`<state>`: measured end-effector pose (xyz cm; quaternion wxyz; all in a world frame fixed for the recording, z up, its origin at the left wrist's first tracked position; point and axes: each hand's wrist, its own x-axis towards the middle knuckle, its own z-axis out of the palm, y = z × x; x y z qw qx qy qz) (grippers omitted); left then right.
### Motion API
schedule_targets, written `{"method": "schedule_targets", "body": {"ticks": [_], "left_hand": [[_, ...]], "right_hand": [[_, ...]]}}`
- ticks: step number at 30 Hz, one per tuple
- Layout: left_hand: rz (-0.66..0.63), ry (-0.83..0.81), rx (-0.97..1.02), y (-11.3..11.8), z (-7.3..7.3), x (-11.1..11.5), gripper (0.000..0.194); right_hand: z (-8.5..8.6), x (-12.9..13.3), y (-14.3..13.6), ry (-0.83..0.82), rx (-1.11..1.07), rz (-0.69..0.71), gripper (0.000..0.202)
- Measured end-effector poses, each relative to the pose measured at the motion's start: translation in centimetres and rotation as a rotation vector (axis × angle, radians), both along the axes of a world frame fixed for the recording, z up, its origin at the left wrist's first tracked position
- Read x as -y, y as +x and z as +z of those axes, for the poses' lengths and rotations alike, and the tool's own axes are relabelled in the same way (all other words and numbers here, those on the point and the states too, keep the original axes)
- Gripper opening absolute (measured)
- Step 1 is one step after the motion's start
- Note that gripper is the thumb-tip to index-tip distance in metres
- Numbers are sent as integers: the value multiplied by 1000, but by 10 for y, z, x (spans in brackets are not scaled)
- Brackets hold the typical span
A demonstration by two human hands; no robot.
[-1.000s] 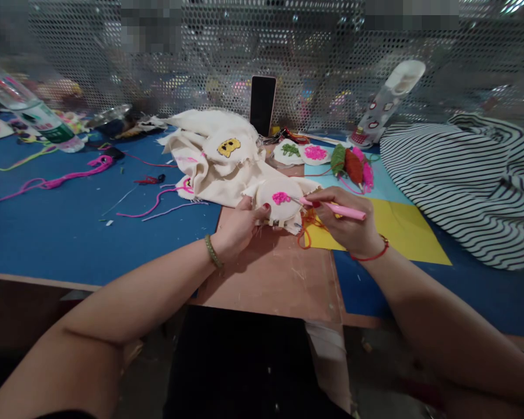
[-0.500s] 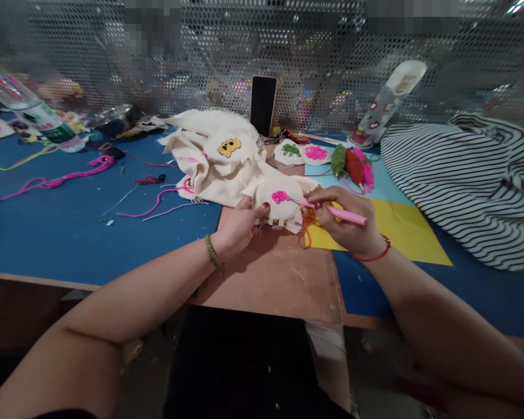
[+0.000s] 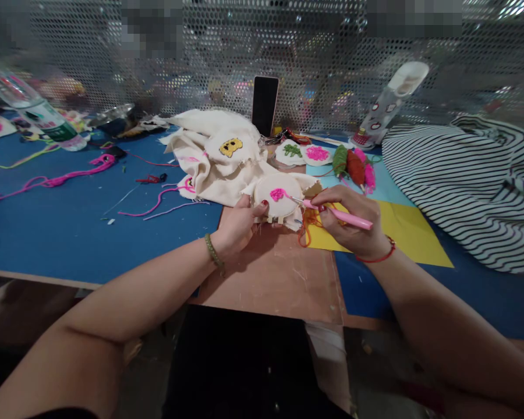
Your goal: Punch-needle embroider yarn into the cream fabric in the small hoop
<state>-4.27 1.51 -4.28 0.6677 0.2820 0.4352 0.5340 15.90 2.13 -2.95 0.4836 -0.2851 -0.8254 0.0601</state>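
Note:
My left hand (image 3: pixel 240 224) grips the near left edge of an embroidery hoop (image 3: pixel 268 206), its thumb lying on the stretched cream cloth. A small patch of pink loops (image 3: pixel 277 194) sits in the middle of that cloth. Between the fingers of my right hand (image 3: pixel 349 218) is a pink-handled punch needle (image 3: pixel 347 217). Its thin metal shaft points left, with the tip close to the pink patch; a short bit of pink yarn shows there. Beneath the right hand lies tangled orange yarn (image 3: pixel 305 230). Loose cream fabric (image 3: pixel 218 177) spreads behind the hoop, bearing a yellow stitched animal (image 3: pixel 230 148).
A phone (image 3: pixel 264 106) leans upright against the perforated metal panel (image 3: pixel 201 70). Small yarn skeins (image 3: pixel 354 169) and stitched patches (image 3: pixel 317 153) lie right of it. A clear cup (image 3: pixel 382 107), striped cloth (image 3: pixel 458 186), plastic bottle (image 3: pixel 43 119) and pink yarn (image 3: pixel 56 181) flank the work.
The needle's tip has drawn back slightly to the right from the pink patch, with my right hand shifting right. A strand of pink yarn now shows near the tip. My left hand stays on the hoop.

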Motion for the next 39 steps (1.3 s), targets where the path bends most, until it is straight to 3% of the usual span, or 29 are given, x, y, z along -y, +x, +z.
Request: {"method": "schedule_targets", "body": {"ticks": [13,21,33,39], "left_hand": [[-21,-3,-20,1,5,3,31],[-40,28,34,0,2,2,28],[-36,34,25,-6,-5,-6,27],[-92,74,-6,-9,-6,-7,25]], "right_hand": [[-3,-2,-1,9,5,11,17],[-8,-2,1,-202,-108,-4,13],[-8,-3,-7,-162,-81,16,11],[-14,-7,-10,-345,-256,39,12]]}}
